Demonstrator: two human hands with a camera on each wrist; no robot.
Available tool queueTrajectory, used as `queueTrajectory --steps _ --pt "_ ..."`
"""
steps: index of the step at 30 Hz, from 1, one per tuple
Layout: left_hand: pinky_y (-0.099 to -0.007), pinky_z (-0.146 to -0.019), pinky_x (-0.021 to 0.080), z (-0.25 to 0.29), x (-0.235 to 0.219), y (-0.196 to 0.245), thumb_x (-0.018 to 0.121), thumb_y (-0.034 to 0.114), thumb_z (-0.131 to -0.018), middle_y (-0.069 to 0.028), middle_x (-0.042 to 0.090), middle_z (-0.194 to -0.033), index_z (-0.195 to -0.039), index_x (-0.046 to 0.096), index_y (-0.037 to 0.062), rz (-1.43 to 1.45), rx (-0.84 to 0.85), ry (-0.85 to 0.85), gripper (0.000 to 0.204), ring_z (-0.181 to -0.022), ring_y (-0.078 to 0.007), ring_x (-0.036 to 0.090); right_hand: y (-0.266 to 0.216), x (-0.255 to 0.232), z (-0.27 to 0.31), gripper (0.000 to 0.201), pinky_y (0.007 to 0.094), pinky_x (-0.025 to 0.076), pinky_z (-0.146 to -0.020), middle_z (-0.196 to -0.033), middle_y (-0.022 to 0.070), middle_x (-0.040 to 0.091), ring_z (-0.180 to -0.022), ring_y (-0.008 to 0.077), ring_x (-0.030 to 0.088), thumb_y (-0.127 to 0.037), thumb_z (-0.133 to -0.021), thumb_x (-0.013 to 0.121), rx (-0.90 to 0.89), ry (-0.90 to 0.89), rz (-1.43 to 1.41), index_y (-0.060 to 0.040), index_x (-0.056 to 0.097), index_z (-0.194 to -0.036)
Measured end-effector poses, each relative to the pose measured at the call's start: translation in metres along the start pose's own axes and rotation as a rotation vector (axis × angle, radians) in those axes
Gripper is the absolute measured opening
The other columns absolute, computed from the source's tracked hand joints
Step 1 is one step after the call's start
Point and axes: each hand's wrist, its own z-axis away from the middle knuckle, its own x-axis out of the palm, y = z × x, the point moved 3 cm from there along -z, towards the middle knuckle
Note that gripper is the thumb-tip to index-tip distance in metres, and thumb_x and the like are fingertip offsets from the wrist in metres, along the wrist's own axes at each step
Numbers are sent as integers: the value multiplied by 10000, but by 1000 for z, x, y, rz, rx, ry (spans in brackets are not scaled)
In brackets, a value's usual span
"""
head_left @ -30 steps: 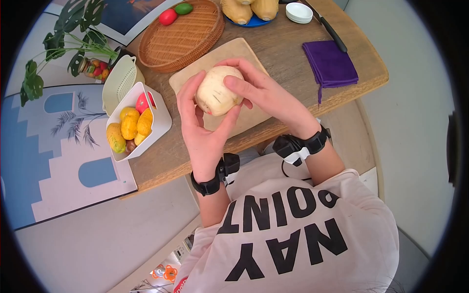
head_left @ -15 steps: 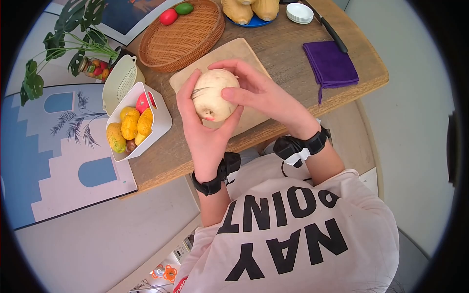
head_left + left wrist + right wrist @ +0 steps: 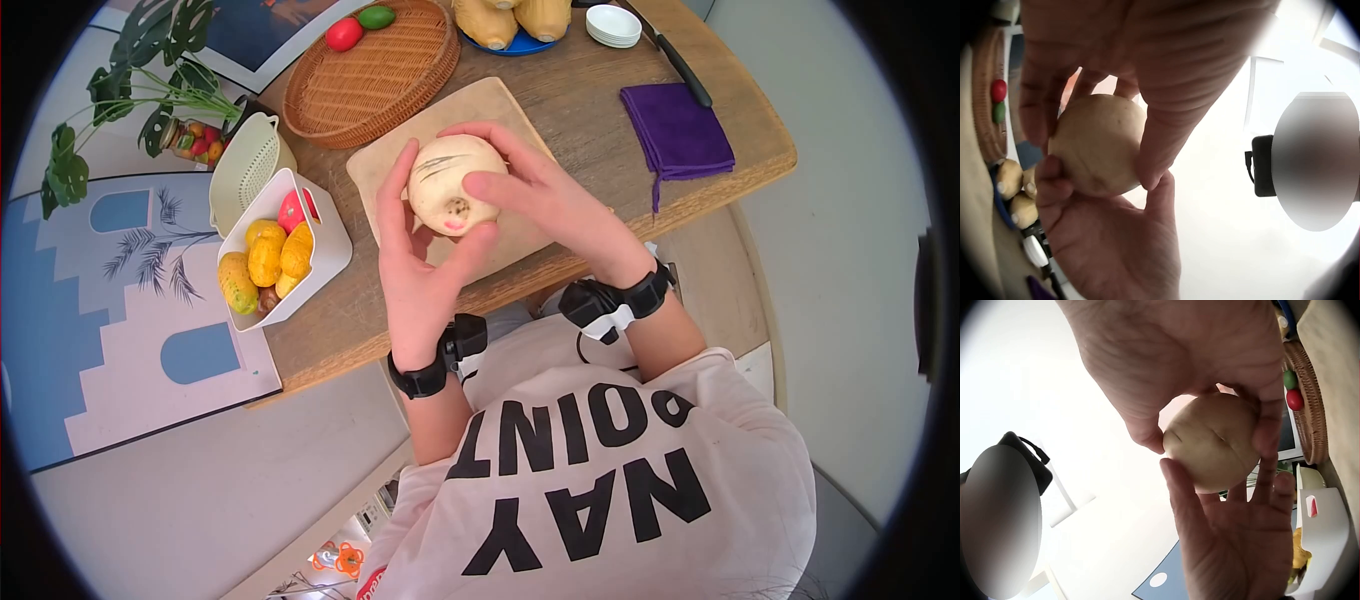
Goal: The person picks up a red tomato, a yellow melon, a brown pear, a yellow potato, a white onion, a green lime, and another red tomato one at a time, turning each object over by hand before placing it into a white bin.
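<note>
Both hands grip a round, cream-coloured root vegetable (image 3: 450, 178) above a beige cutting board (image 3: 500, 100). The left hand (image 3: 420, 280) curls round its left and lower side, thumb near the bottom. On the other side the right hand (image 3: 545, 195) has its thumb across the front, its fingers behind the top. A brown-speckled end with a pink patch and some dark lines face the head camera. In the left wrist view the vegetable (image 3: 1099, 144) lies between the fingers of both hands; the right wrist view shows its smooth, lightly creased side (image 3: 1213, 442).
A wicker tray (image 3: 370, 80) holds red and green items behind the board. A white bin (image 3: 335, 240) with yellow produce stands at left, by a pale green strainer (image 3: 235, 175). Farther right are a blue plate (image 3: 520, 42), white dishes (image 3: 612, 27), a knife (image 3: 683, 72) and purple cloth (image 3: 680, 130).
The vegetable has turned in the hands, so its speckled end and dark lines have come to face the camera. Both hands have shifted slightly and still grip it.
</note>
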Motion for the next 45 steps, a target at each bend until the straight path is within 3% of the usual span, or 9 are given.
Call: queueTrajectory --steps 7,12,15,16,22,34,37,43,45 --pt "-228 -692 539 -2 -4 -9 650 115 -907 -79 516 -1288 -1459 350 101 269 -179 -29 628 -1075 -154 581 -10 8 3 424 246 503 -705 -1201 47 581 -946 107 576 -254 -983 557 -24 -78 57 -83 477 -1363" --pt "-273 -818 535 -5 -16 -21 726 62 -834 -68 532 -1242 -1342 440 72 246 -138 39 583 -1077 -158 582 -1 9 2 485 249 500 -733 -1252 71 556 -892 108 596 -292 -984 568 44 -79 167 -120 451 -1422" --pt "-223 -674 500 -5 -40 -20 716 90 -838 -57 574 -1203 -1343 464 80 36 -59 203 565 -1016 -124 592 0 8 5 479 258 486 -761 -1287 71 536 -885 94 591 -247 -1003 537 114 -56 261 -111 427 -1449" --pt "-298 -868 529 -6 -53 -21 772 90 -793 -90 529 -1237 -1309 475 51 -6 -71 322 597 -1096 -186 579 2 7 5 481 258 485 -763 -1280 71 538 -880 98 590 -250 -999 544 126 -51 285 -111 430 -1446" --pt "-423 -933 483 -30 -163 -25 802 255 -762 -177 500 -1286 -1349 523 112 -1017 241 710 666 -1109 -355 555 9 3 3 457 262 479 -765 -1196 38 563 -871 101 587 -251 -979 578 161 -138 371 -107 476 -1400" --pt "-469 -1079 311 -79 -209 -66 601 415 -918 -275 461 -1387 -1418 483 154 -1519 9 128 577 -1291 -420 423 0 -15 -29 406 301 496 -790 -1184 103 543 -869 185 609 -271 -928 630 38 -157 810 -75 554 -1275" --pt "-459 -1030 395 -60 -187 -38 680 343 -884 -234 484 -1385 -1424 462 115 -1456 104 203 625 -1233 -416 473 -10 -28 -67 413 310 505 -798 -1166 112 544 -894 190 613 -256 -921 640 -55 -182 1041 -76 551 -1282" --pt "-305 -748 544 -13 -114 -10 593 96 -923 -184 573 -1257 -1267 501 -27 15 146 340 376 -959 -212 623 18 -50 -211 462 317 533 -766 -1120 140 579 -889 199 660 -374 -924 612 -283 -74 1509 -41 552 -1239" --pt "-287 -667 532 -12 -83 -36 560 36 -924 -169 600 -1186 -1251 509 -13 281 3 242 335 -889 -176 614 32 -50 -265 469 462 456 -960 -1171 289 579 -1115 415 558 -277 -840 635 -48 -113 1492 48 547 -1167"
